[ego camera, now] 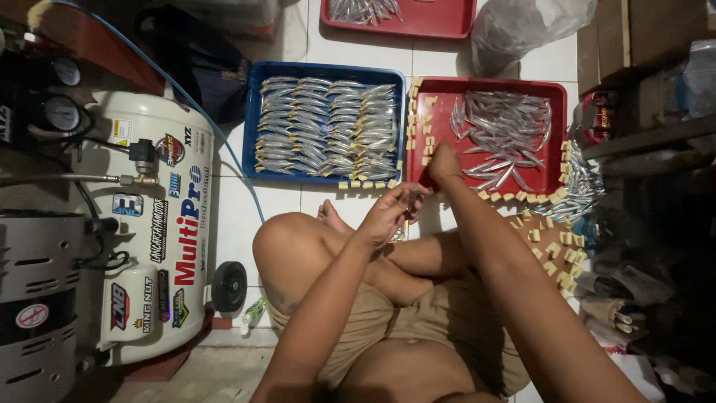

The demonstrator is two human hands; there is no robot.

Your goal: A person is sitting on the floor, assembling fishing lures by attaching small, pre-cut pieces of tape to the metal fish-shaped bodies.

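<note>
Air compressor (160,224): white tank with gauges, well off to the left of both hands, on the tiled floor (239,209).
Blue tray (253,127): beyond the left hand's fingers and a little to their left; silvery slender pieces lie in it in neat columns, long axes running left to right.
Red tray (556,93): straight ahead of the right hand's fingers; its near rim lies under them.
Loose silvery pieces (503,130): a fanned heap in the red tray, just right of the right fingers and not touching them; long axes mostly point away from the person, some slanted.
Right hand (444,166): reaches furthest, over the red tray's near left corner; the nearer hand to the heap. Fingers curled downward; whether they pinch anything I cannot tell.
Left hand (391,209): held back above the knee, near the tray edges; fingers (412,195) drawn narrow together, seemingly pinching something small, too small to name.
Small tan blocks (556,242): scattered along the tray rims and floor, a row just beyond the left fingers and more to the right of the right forearm.
</note>
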